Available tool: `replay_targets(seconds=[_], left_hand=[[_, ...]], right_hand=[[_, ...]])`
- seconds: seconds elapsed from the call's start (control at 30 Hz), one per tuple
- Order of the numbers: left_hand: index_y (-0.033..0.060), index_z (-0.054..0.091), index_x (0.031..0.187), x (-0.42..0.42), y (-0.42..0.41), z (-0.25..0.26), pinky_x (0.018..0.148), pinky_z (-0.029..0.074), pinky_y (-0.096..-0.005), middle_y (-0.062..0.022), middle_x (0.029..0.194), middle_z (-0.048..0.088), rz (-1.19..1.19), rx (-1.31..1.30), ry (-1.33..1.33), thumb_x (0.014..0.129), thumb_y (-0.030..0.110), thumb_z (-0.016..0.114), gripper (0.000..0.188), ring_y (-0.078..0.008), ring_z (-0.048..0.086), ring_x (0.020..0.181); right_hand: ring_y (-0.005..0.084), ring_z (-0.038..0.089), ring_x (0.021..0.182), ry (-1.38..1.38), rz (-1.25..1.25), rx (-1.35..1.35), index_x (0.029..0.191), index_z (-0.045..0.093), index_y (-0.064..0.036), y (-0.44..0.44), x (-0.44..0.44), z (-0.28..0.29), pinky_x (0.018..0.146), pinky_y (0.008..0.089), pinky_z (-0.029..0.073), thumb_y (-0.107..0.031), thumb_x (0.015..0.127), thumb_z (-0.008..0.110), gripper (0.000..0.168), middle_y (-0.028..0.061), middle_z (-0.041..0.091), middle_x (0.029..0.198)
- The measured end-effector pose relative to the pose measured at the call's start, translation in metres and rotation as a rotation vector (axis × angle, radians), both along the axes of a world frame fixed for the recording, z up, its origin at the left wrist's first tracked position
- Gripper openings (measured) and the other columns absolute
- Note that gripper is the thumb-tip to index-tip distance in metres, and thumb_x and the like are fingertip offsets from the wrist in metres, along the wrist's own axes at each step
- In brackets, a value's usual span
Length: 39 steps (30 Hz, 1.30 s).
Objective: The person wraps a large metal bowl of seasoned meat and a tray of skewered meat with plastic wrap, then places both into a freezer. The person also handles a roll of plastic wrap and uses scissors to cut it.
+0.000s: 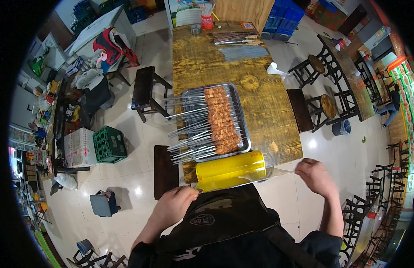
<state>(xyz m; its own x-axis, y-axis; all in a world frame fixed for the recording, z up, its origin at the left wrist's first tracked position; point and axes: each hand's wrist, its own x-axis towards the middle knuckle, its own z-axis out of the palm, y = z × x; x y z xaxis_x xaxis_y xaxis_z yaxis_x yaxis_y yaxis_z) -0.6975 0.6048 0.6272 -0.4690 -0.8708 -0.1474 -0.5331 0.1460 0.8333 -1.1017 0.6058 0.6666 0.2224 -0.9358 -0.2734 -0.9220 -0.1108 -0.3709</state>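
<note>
A roll of yellow-looking cling film (231, 164) lies across the near end of the wooden table (274, 110). From it a clear sheet stretches toward me. My left hand (177, 203) pinches the sheet's left corner, just off the roll's left end. Out to the right, my right hand (315, 175) grips the other corner, beyond the table's near right corner. Just past the roll sits a metal tray (246, 135) of meat skewers (222, 120). Their meat is bunched in a row at the right, and the bare metal sticks (190, 129) point left over the tray's rim.
Loose metal skewers with wooden handles (252, 41) lie at the table's far end, near a red container (207, 20). A white paper roll (274, 69) rests at the right edge. Benches (143, 88) flank the table; a green crate (109, 144) stands on the floor. Another person (391, 105) is far right.
</note>
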Motion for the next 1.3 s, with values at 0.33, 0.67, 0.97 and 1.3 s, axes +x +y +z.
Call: replay_targets(seconds=[0.33, 0.67, 0.97, 1.3], left_hand=[[0.0064, 0.062, 0.078, 0.011, -0.032, 0.12, 0.054, 0.049, -0.0279, -0.0058, 0.071, 0.067, 0.298, -0.36, -0.091, 0.075, -0.002, 0.065, 0.01, -0.0188, 0.065, 0.063], [0.0003, 0.063, 0.085, 0.014, -0.335, -0.036, 0.07, 0.049, -0.0252, -0.0071, 0.081, 0.065, 0.577, -0.329, 0.23, 0.086, 0.011, 0.055, 0.013, -0.0129, 0.063, 0.075], [0.0019, 0.066, 0.083, -0.014, -0.449, -0.301, 0.068, 0.05, -0.0412, -0.0174, 0.08, 0.066, 0.691, -0.165, -0.334, 0.082, 0.01, 0.055, 0.014, -0.0322, 0.064, 0.08], [0.0092, 0.067, 0.083, 0.046, -0.469, -0.355, 0.075, 0.048, -0.039, -0.0124, 0.08, 0.064, -0.243, -0.109, -1.159, 0.084, 0.024, 0.058, 0.017, -0.0296, 0.063, 0.084]], right_hand=[[0.0136, 0.054, 0.044, -0.853, -0.365, -0.373, 0.085, 0.051, 0.008, -0.012, 0.011, 0.104, 0.041, 0.0217, 0.046, 0.01, 0.083, 0.043, 0.008, 0.0233, 0.059, 0.091], [0.0182, 0.066, 0.083, -1.09, -0.37, -0.273, 0.084, 0.046, 0.001, -0.327, 0.051, -0.046, 0.073, 0.0284, 0.055, -0.004, 0.095, 0.047, 0.012, 0.0082, 0.058, 0.083], [0.0356, 0.064, 0.08, -0.628, -0.466, -0.288, 0.084, 0.053, 0.001, -0.45, 0.074, -0.312, 0.068, 0.0398, 0.049, -0.006, 0.085, 0.054, 0.008, 0.0197, 0.063, 0.08], [0.0138, 0.055, 0.076, -1.277, -0.897, 0.452, 0.119, 0.049, -0.005, -0.393, 0.043, -0.376, 0.07, 0.0326, 0.05, -0.042, 0.094, 0.05, 0.045, 0.0038, 0.059, 0.101]])
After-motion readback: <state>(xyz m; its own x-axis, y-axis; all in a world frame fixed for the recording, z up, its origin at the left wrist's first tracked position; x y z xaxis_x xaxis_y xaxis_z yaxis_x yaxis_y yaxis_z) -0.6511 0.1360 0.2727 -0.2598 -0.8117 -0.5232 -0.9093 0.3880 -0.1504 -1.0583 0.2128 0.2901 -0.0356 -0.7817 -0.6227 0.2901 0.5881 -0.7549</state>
